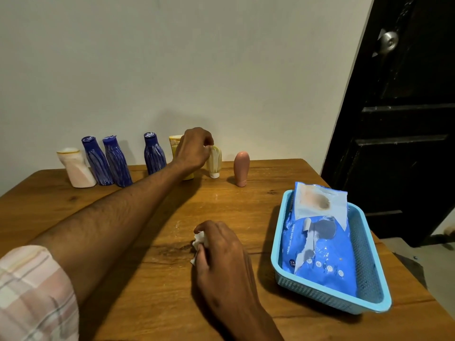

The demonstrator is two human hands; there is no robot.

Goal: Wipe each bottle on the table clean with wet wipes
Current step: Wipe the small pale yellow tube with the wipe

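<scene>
The left hand [193,150] pinches the top of a small yellow tube [214,161] standing cap-down at the wooden table's [152,286] far edge (pink bottle [241,168] just beside it). The right hand [221,252] grips a crumpled wipe [199,239]. A blue basket [366,301] holds the wet-wipes pack [320,247]; three blue bottles [154,153] stand further left.

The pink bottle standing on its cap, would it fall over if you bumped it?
Probably. The pink bottle is tall, narrow and stands upside down on its small cap, so it may tip. Its rounded body could then roll on the table. It looks like light plastic.
</scene>
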